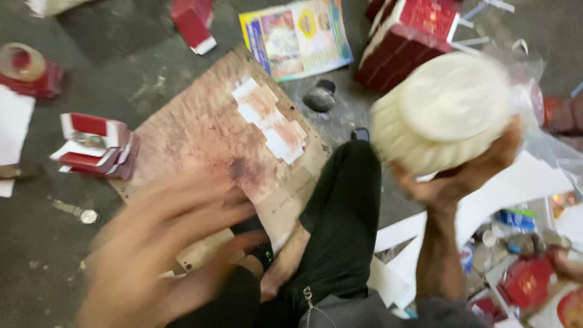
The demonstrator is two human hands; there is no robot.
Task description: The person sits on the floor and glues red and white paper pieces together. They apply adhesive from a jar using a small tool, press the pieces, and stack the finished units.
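A round cream-coloured stack of discs [446, 112], partly wrapped in clear plastic [546, 130], is gripped from below by the curled fingers of the right hand [464, 176] and is held up above the floor at the right of the view. The fingers of the left hand [161, 249] are spread open and empty, though the hand is heavily blurred, and it is seen over the near edge of a stained brown cardboard sheet [200, 130] lying on the grey floor [115, 48]. Small white and pink paper slips [270, 118] are laid on the sheet. A black trouser leg [340, 225] is stretched beside it. Stacks of red and white cartons [97, 146] are placed to the left, a larger red pile [407, 39] at the top right, and a colourful printed leaflet [297, 36] between them.
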